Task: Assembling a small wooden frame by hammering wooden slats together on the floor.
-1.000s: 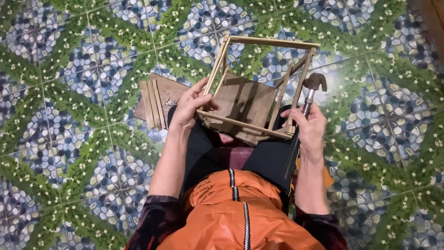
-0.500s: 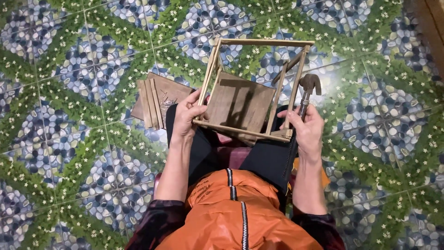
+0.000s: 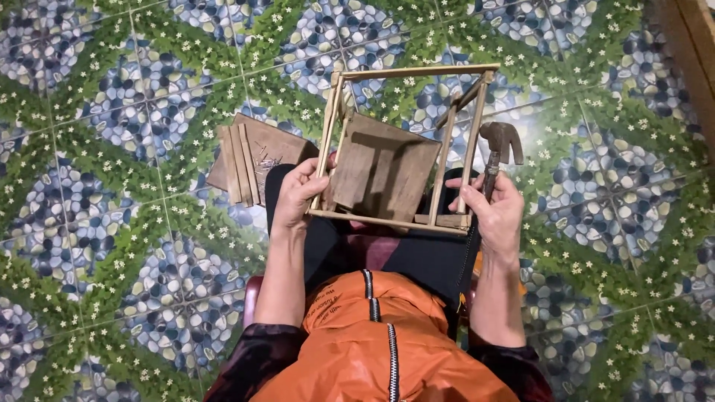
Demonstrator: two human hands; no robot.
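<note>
You are sitting over a tiled floor patterned in green and blue, holding a wooden slat frame on your lap, out in front of both grips. It is an open box of thin sticks with a darker flat board lying inside, between your two hands. Your left hand is closing around the near-left corner post, fingers wrapped on the outside, thumb on the inner side. Your right hand is bracing the near-right corner while also pinching the handle of a hammer, whose head is standing up just beyond your fingertips; how firmly the handle is held, I cannot tell. Judging by the thin sticks, the frame is probably handling light but rickety: stiff along each stick, weak at the joints, likely to rack if squeezed across the open span. Corners are looking like the safest hold, as you are doing. Left of your left grip, on the floor, a stack of loose slats is resting on a brown board, with small nails seemingly scattered on top.
</note>
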